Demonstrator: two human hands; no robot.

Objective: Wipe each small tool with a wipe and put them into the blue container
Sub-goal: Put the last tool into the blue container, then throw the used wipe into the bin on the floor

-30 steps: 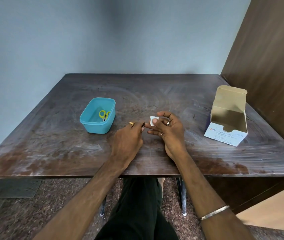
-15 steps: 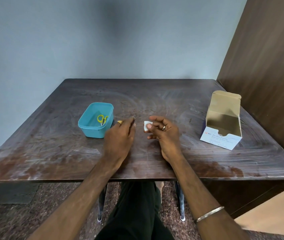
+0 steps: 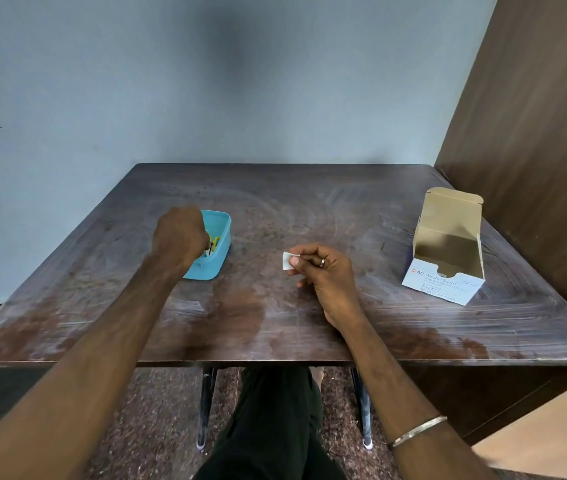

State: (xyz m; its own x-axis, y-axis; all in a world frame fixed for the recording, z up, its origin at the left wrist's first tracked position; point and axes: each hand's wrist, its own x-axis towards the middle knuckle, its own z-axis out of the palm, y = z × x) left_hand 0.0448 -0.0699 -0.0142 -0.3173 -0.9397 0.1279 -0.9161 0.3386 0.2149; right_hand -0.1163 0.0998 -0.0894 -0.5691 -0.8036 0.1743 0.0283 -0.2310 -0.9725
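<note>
Head view. Left hand point(image 3: 178, 233) is seen from the back, raised over the near-left part of the light blue rectangular plastic container point(image 3: 218, 251); its fingers are curled downward into the container, and a thin dark small tool point(image 3: 208, 250) is visible just below the knuckles. Whether that tool is gripped or already released cannot be told, since the fingertips are hidden behind the hand. Yellow-handled small scissors point(image 3: 215, 241) are seen lying inside the container, at 3 o'clock from the left hand's knuckles.

Right hand point(image 3: 323, 271) is rested on the dark brown worn wooden table point(image 3: 309, 209) at roughly 3 o'clock from the container and well apart from it. A small white folded wipe point(image 3: 288, 260) is pinched between its thumb and forefinger, and is held at the hand's 9 o'clock side, off the table surface. A metal ring point(image 3: 322, 262) is worn on one finger, and a thin silver metal bangle point(image 3: 417, 432) is worn on the right forearm.

An open white-and-tan cardboard box of alcohol swabs point(image 3: 446, 258) is stood at 3 o'clock from the right hand, near the table's right edge, with its lid flap turned up. A pale grey-blue wall point(image 3: 205, 81) is seen at 12 o'clock, and a dark wooden panel point(image 3: 534, 133) at the right. Dark trousers point(image 3: 275, 427) are visible beneath the table edge at 6 o'clock.
</note>
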